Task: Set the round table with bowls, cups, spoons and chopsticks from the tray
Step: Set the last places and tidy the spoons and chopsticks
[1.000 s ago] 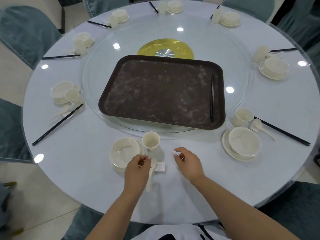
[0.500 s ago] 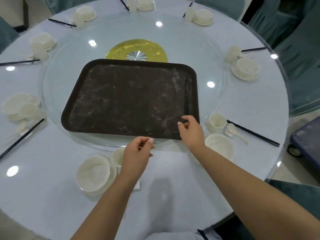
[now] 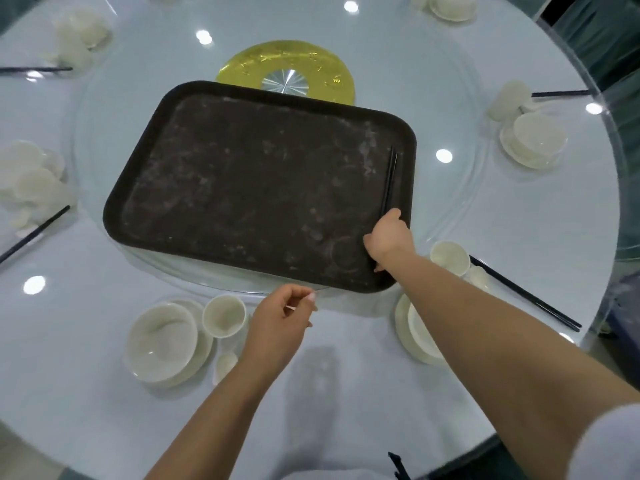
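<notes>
- Your right hand [image 3: 388,237] reaches out on a nearly straight arm into the tray [image 3: 138,188], over its near right corner. The back of the hand faces the camera and the fingers curl down at the near end of the chopsticks [image 3: 390,181]. Whether they already pinch the sticks cannot be told, since the hand hides the contact.
- Your left hand [image 3: 282,325] hovers above the round table [image 3: 346,393], just short of the tray's near edge. Its fingers are loosely curled with the thumb against the forefinger, and it holds nothing.
- The chopsticks lie as a pair inside the tray, close along its right rim. Their long axis runs from the near edge to the far edge, leaning slightly right at the far end.
- The nearest place setting sits at the table's near edge, left of your left hand: a bowl [image 3: 161,341] on a saucer, a cup [image 3: 224,315] touching it on the right, and a spoon [image 3: 224,364] just nearer you, partly behind your left forearm.
- Half a second ago your right hand was at the tray's near rim, just touching the tips of the sticks; now it is further in over the corner.
- Your left hand has hardly changed its pose since then, and the chopsticks lie in the same place along the right rim.
</notes>
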A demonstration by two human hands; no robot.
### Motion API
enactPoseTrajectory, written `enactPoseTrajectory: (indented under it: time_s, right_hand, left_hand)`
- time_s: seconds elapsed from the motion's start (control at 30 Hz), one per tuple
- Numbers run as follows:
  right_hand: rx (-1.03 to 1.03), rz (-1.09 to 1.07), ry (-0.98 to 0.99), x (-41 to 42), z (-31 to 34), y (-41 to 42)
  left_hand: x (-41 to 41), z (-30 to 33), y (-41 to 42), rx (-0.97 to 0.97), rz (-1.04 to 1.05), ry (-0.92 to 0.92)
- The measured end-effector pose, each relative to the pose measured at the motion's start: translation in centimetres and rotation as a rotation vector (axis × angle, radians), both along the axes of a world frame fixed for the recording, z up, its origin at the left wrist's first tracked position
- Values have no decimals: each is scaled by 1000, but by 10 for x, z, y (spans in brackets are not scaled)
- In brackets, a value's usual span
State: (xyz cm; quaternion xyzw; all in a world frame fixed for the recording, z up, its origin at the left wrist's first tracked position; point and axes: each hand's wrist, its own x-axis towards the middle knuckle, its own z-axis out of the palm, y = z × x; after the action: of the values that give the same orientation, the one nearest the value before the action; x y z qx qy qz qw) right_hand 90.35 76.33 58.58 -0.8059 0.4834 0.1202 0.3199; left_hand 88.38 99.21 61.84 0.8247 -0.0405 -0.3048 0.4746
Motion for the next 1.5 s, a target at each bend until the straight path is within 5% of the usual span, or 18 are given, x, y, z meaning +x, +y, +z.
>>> enactPoseTrajectory:
  time_s: [0.53, 0.8, 1.13, 1.5]
  right_hand:
    - [118, -55, -186, -26, 10, 7]
    - [388, 30, -416, -59, 41, 113]
    - [568, 301, -391, -115, 47, 219]
    - [696, 436, -262, -123, 63, 219]
  left_hand:
    - [-8, 7, 25, -90, 59, 83]
    - [-20, 16, 46, -84, 133, 167]
    - [-33, 30, 91, -81, 133, 176]
    - [-45, 35, 139, -155, 77, 289]
